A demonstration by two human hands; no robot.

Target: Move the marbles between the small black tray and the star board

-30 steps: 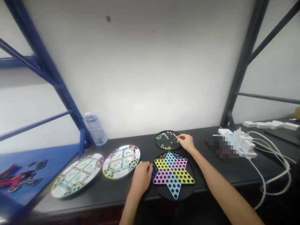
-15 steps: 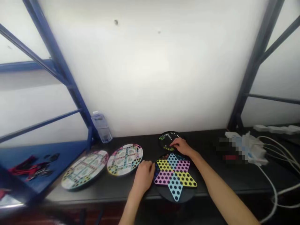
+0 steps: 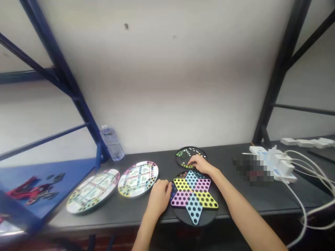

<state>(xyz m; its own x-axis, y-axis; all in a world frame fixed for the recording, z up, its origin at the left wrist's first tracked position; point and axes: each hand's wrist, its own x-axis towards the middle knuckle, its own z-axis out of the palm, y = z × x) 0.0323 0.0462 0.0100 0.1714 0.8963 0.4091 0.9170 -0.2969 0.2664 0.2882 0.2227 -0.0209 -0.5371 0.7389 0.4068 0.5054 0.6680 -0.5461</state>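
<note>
The black tray (image 3: 193, 155) lies partly under the right hand (image 3: 200, 164), fingertips drawn together; whether holding anything, I can't tell.

On the matt black bench (image 3: 166, 164), the multicoloured star-shaped board (image 3: 194, 194) by the front edge looks smooth plastic; the clear plastic bottle (image 3: 115, 150) near the back, glossy.
</note>
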